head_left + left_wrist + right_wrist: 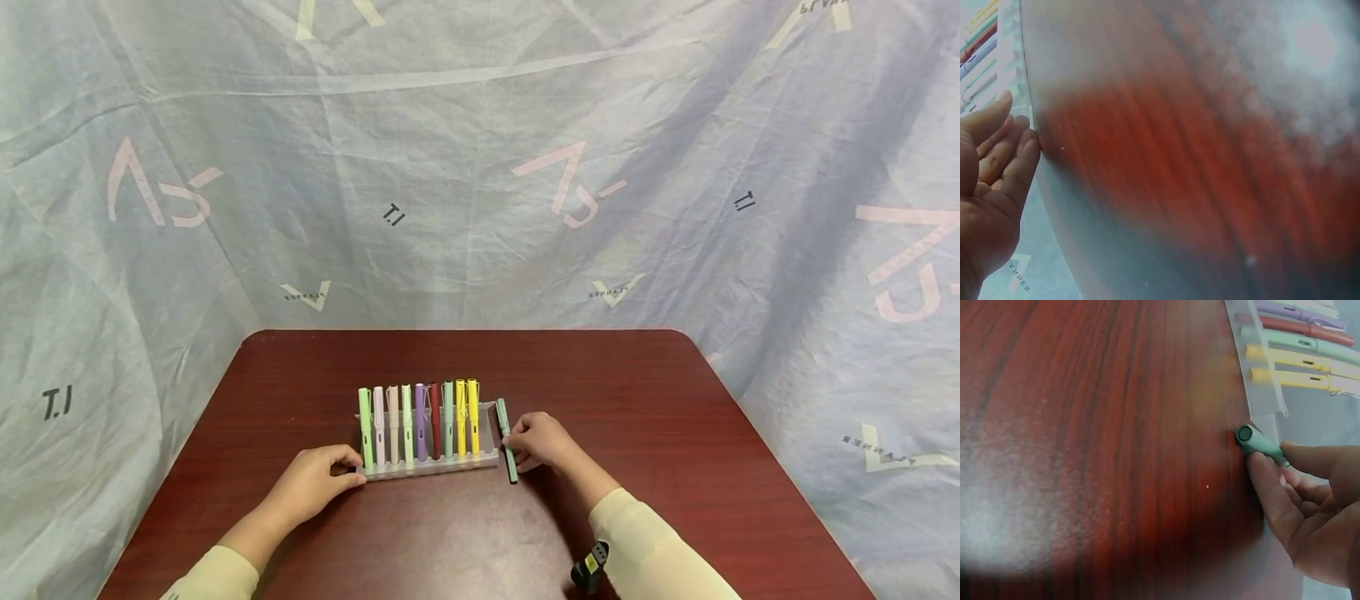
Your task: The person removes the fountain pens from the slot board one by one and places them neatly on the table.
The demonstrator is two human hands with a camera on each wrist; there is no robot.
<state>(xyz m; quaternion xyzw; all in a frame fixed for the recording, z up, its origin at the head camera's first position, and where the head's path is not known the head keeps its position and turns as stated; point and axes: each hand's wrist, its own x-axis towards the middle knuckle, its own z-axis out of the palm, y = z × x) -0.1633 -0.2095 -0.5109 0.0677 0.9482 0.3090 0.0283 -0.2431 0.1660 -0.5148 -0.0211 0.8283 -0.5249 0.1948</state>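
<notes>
A clear pen tray [431,472] stands on the table, with several capped pens side by side in its slots: light green, pale pink, beige, purple, dark red, teal green and yellow. At the tray's left front corner, my left hand [318,481] holds the edge between thumb and fingers; its fingertips also show at the tray's rim in the left wrist view. My right hand [542,442] pinches a teal green pen [512,468] just beyond the tray's right end. In the right wrist view the pen's round end [1245,434] points toward the camera, beside the tray's corner.
The dark red wooden table [630,392] has rounded far corners. Grey printed cloth [465,167] hangs behind it and along both sides. A black device [590,568] sits at my right sleeve.
</notes>
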